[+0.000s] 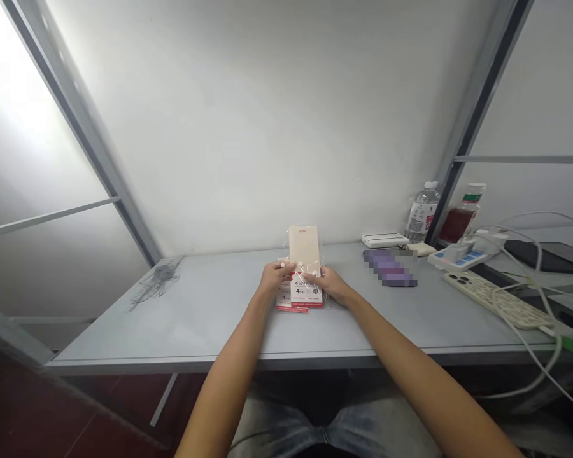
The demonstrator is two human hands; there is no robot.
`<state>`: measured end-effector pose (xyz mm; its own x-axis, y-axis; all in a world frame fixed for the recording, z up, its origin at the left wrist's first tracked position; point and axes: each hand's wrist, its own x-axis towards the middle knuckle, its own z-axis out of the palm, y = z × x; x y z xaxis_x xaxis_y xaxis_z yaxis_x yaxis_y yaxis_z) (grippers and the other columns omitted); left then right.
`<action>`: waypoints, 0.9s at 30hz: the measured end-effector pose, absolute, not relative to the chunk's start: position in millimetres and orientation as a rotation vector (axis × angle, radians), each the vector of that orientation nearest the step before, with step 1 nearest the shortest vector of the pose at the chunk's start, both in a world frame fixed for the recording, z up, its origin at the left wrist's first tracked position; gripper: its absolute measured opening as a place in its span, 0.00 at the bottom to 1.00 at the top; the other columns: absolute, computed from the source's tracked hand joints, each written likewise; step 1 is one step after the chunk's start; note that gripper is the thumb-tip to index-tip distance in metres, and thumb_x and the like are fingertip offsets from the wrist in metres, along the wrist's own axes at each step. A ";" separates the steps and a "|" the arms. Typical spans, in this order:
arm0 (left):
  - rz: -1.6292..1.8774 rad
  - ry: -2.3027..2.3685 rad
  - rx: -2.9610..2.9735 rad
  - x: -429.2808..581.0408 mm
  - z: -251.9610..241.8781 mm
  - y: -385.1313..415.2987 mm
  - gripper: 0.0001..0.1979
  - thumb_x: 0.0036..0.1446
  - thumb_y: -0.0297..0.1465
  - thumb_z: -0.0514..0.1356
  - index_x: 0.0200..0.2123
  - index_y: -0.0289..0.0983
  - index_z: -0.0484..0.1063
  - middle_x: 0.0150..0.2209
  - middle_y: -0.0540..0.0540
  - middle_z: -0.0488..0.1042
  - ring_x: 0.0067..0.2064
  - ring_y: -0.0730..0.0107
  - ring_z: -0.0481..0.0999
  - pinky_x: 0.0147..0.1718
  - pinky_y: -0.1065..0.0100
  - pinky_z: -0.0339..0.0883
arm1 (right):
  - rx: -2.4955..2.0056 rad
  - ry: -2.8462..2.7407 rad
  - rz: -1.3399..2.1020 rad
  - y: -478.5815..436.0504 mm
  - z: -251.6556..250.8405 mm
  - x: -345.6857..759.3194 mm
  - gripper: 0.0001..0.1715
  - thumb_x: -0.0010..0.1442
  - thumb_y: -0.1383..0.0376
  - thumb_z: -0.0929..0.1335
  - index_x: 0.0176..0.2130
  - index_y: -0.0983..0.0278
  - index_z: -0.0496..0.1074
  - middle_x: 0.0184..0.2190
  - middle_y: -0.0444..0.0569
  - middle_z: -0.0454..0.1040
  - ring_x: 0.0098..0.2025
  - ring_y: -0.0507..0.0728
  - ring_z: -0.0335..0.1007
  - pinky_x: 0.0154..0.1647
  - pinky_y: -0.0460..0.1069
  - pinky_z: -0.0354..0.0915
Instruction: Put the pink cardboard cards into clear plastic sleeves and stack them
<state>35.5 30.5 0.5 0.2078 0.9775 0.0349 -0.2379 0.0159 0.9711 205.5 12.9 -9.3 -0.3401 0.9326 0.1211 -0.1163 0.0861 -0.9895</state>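
Note:
A clear plastic packet (307, 294) is held between my hands just above or on the middle of the desk. Its upper half shows a beige card, and its lower half a white label with dark print and a red bottom edge. Partly behind it, a second packet (284, 301) like it sticks out to the lower left. My left hand (273, 278) is closed at the left side, its fingers over the edges of the packets. My right hand (335, 285) grips the right edge of the front packet, thumb on top.
On the right lie a blurred purple object (391, 267), a white device (385, 240), a power strip (458, 256), a patterned phone case (496, 299) and loose white cables (520, 331). Two bottles, one clear (423, 213) and one with red contents (458, 219), stand behind. Dark scribbles (157, 280) mark the left.

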 end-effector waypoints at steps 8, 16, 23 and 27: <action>1.135 0.918 1.120 36.6 0.7 31.2 0.18 0.32 0.37 0.69 0.22 0.34 0.66 0.22 0.49 0.71 0.24 0.72 0.71 0.23 0.69 0.64 | -0.914 -1.451 1.394 13.4 -10.2 206.8 0.23 0.48 0.55 0.70 0.41 0.66 0.71 0.39 0.52 0.76 0.39 0.59 0.72 0.38 0.52 0.68; 1.043 0.788 1.194 36.5 2.1 28.7 0.17 0.37 0.39 0.66 0.28 0.33 0.70 0.27 0.48 0.71 0.29 0.72 0.71 0.31 0.68 0.64 | -0.894 -1.446 1.430 14.9 -10.4 206.4 0.25 0.46 0.55 0.71 0.43 0.65 0.71 0.40 0.52 0.75 0.40 0.59 0.72 0.40 0.52 0.68; 1.003 0.807 1.258 34.0 1.3 29.9 0.16 0.38 0.39 0.66 0.21 0.33 0.66 0.23 0.50 0.67 0.26 0.76 0.68 0.28 0.71 0.60 | -0.947 -1.446 1.434 12.9 -8.2 207.2 0.26 0.46 0.54 0.71 0.42 0.66 0.72 0.37 0.52 0.76 0.39 0.61 0.72 0.39 0.53 0.68; 1.000 0.801 1.296 34.0 1.1 29.8 0.17 0.38 0.39 0.66 0.19 0.34 0.63 0.20 0.52 0.64 0.24 0.78 0.65 0.25 0.72 0.58 | -0.906 -1.436 1.479 12.3 -8.0 206.9 0.25 0.46 0.55 0.71 0.43 0.65 0.71 0.39 0.52 0.76 0.40 0.60 0.72 0.40 0.52 0.68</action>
<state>34.0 29.8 1.1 0.3822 0.9220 0.0616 -0.1410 -0.0077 0.9900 206.9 12.3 -8.0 -0.3661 0.9283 0.0651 -0.0923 0.0334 -0.9952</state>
